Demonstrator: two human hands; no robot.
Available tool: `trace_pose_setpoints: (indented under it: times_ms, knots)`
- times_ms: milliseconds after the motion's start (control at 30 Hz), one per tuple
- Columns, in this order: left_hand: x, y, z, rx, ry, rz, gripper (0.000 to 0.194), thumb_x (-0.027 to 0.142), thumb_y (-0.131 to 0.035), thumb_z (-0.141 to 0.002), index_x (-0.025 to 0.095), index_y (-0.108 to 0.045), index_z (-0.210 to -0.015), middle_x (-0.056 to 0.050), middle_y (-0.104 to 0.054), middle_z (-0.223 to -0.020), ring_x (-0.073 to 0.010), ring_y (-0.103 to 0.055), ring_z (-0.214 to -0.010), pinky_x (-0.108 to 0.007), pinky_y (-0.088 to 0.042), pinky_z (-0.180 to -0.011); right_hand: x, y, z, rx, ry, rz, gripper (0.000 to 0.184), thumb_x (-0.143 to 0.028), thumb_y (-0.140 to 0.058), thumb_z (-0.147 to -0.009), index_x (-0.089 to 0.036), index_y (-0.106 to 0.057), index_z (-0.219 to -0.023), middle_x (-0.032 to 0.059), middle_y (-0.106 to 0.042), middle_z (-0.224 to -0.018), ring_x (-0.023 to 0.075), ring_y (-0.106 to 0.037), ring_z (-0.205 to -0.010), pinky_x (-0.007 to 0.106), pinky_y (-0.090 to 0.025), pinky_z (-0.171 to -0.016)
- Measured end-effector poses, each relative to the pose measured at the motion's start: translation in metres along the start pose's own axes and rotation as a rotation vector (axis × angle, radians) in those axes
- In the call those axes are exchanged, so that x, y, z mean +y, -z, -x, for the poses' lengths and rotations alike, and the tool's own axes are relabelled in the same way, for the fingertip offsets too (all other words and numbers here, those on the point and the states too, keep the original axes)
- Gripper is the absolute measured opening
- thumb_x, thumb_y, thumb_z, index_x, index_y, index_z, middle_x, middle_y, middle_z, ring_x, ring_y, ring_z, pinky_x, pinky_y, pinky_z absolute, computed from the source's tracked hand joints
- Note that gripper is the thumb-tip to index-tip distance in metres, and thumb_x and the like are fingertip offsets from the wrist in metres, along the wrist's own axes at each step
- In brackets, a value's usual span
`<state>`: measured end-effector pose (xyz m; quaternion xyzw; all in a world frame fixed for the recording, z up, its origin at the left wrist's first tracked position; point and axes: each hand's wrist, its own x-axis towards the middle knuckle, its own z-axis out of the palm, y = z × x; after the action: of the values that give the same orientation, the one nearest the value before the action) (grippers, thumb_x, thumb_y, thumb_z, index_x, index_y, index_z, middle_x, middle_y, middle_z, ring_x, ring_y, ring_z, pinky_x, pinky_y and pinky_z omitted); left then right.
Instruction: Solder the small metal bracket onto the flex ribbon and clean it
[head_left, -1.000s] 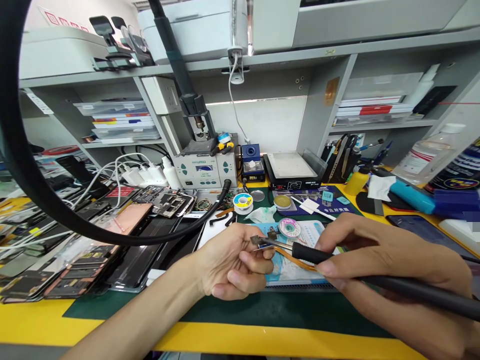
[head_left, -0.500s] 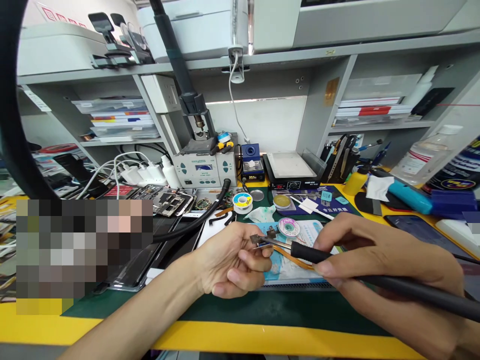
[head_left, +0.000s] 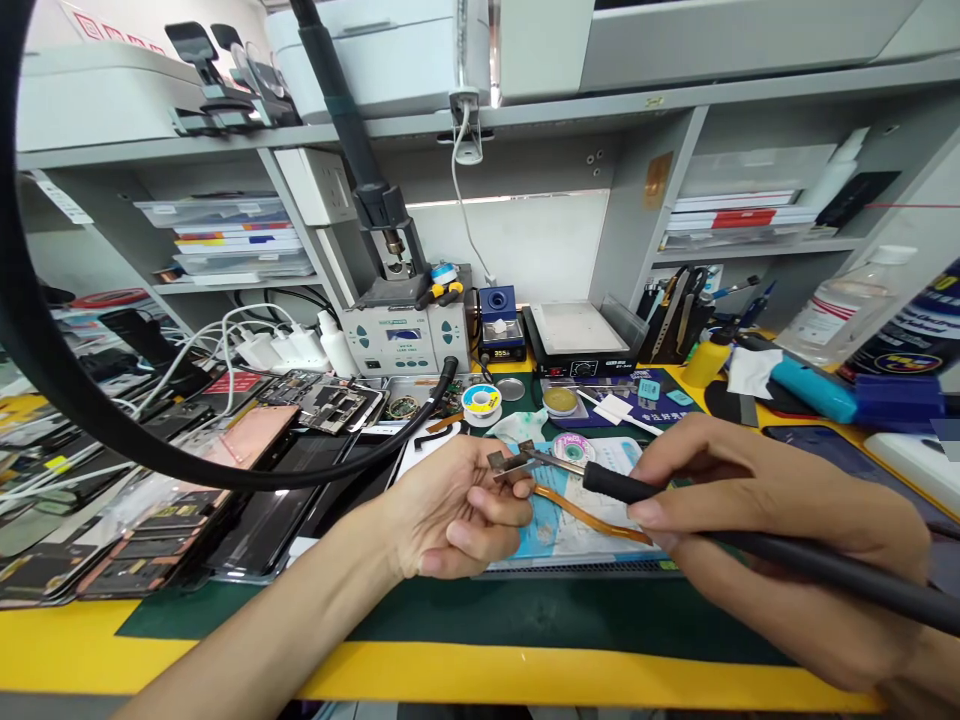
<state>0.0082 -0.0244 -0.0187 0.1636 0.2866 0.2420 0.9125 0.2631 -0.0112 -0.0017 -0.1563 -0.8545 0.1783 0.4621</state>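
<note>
My left hand is closed in a pinch on a small metal component with an orange flex cable trailing to the right. My right hand grips a black soldering iron like a pen. Its metal tip touches the component. Both hands hover just above a light blue work mat lying on the dark green bench mat.
A soldering station, a small blue unit and a hot plate stand at the back. Solder spools, opened phones and cables lie to the left. Bottles and a tool holder stand on the right.
Both hands have risen slightly and shifted a little left, with the component and iron tip still together. The flex cable now hangs out longer to the right.
</note>
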Motion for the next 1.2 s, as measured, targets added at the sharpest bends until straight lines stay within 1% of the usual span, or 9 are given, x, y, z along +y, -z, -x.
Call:
trace_pose_setpoints:
  times_ms: [100, 200, 300, 500, 667, 733, 900, 1067, 1200]
  knots:
    - [-0.0011, -0.0021, -0.0007, 0.028, 0.003, 0.004, 0.027, 0.027, -0.045, -0.086, 0.014, -0.059, -0.067, 0.007, -0.032, -0.048, -0.0073, -0.022, -0.028, -0.02, -0.034, -0.016, 0.0, 0.0002, -0.0011, -0.005, 0.019, 0.003, 0.037, 0.005, -0.062, -0.073, -0.025, -0.077, -0.089, 0.0031, -0.065, -0.089, 0.0124, -0.064, -0.065, 0.023, -0.05, -0.053]
    - [-0.0013, -0.0051, -0.0006, 0.062, 0.011, 0.006, 0.031, 0.028, -0.043, -0.087, 0.014, -0.057, -0.064, 0.007, -0.033, -0.045, -0.0077, -0.025, -0.025, -0.02, -0.034, -0.016, -0.0002, 0.0009, -0.001, -0.005, -0.016, 0.011, 0.039, 0.006, -0.061, -0.073, -0.026, -0.078, -0.088, 0.0026, -0.065, -0.089, 0.0123, -0.064, -0.065, 0.023, -0.05, -0.054]
    - [-0.0012, -0.006, -0.0004, 0.066, 0.026, 0.001, 0.036, 0.027, -0.039, -0.089, 0.015, -0.055, -0.06, 0.006, -0.034, -0.041, -0.0103, -0.031, -0.022, -0.022, -0.036, -0.016, 0.0012, 0.0027, -0.0002, -0.017, -0.042, 0.014, 0.04, 0.007, -0.061, -0.073, -0.027, -0.078, -0.088, 0.0022, -0.066, -0.088, 0.0127, -0.064, -0.066, 0.024, -0.049, -0.056]
    - [-0.0025, -0.0004, -0.0021, 0.08, 0.038, 0.007, 0.031, 0.03, -0.046, -0.079, 0.02, -0.042, -0.05, 0.005, -0.035, -0.037, -0.0119, -0.035, -0.019, -0.023, -0.037, -0.015, 0.0042, 0.0057, -0.0018, -0.059, -0.025, -0.031, 0.038, 0.004, -0.064, -0.075, -0.026, -0.078, -0.092, 0.0031, -0.066, -0.091, 0.0149, -0.066, -0.072, 0.025, -0.05, -0.06]
    - [-0.0022, -0.0024, -0.0031, 0.152, 0.068, -0.011, 0.031, 0.03, -0.047, -0.075, 0.021, -0.037, -0.047, 0.005, -0.034, -0.035, -0.0115, -0.033, -0.018, -0.024, -0.034, -0.013, 0.0042, 0.0051, -0.0023, -0.065, -0.021, -0.058, 0.037, 0.005, -0.062, -0.075, -0.025, -0.078, -0.091, 0.0029, -0.065, -0.091, 0.0128, -0.064, -0.07, 0.024, -0.049, -0.059]
    - [-0.0018, -0.0052, -0.0033, 0.173, 0.07, -0.013, 0.028, 0.029, -0.047, -0.073, 0.022, -0.037, -0.048, 0.005, -0.033, -0.034, -0.0115, -0.032, -0.018, -0.024, -0.033, -0.012, 0.0054, 0.0053, -0.0018, -0.079, -0.026, -0.045, 0.038, 0.005, -0.064, -0.076, -0.026, -0.078, -0.093, 0.0028, -0.065, -0.091, 0.013, -0.064, -0.071, 0.024, -0.049, -0.059]
    - [-0.001, -0.0098, -0.0032, 0.233, 0.035, 0.002, 0.019, 0.028, -0.043, -0.072, 0.02, -0.045, -0.055, 0.006, -0.033, -0.036, -0.0116, -0.03, -0.017, -0.023, -0.031, -0.011, 0.007, 0.0053, -0.0028, -0.074, -0.027, -0.05, 0.036, 0.003, -0.066, -0.078, -0.027, -0.077, -0.094, 0.0018, -0.066, -0.092, 0.0129, -0.065, -0.073, 0.025, -0.049, -0.063]
    - [-0.002, -0.0067, -0.0037, 0.234, 0.087, -0.053, 0.024, 0.03, -0.047, -0.066, 0.024, -0.032, -0.049, 0.005, -0.032, -0.034, -0.0117, -0.031, -0.018, -0.024, -0.031, -0.011, 0.005, 0.0066, -0.0043, -0.101, -0.041, -0.02, 0.039, 0.004, -0.065, -0.078, -0.029, -0.076, -0.094, 0.0004, -0.066, -0.092, 0.0117, -0.064, -0.072, 0.023, -0.049, -0.062]
    - [-0.0031, -0.0059, -0.0038, 0.24, 0.033, -0.053, 0.018, 0.029, -0.047, -0.066, 0.024, -0.035, -0.054, 0.007, -0.032, -0.035, -0.0111, -0.029, -0.017, -0.024, -0.033, -0.012, 0.0037, 0.0073, -0.0057, -0.087, -0.043, -0.009, 0.034, 0.001, -0.066, -0.079, -0.029, -0.075, -0.092, 0.0004, -0.066, -0.091, 0.0118, -0.065, -0.072, 0.023, -0.048, -0.06]
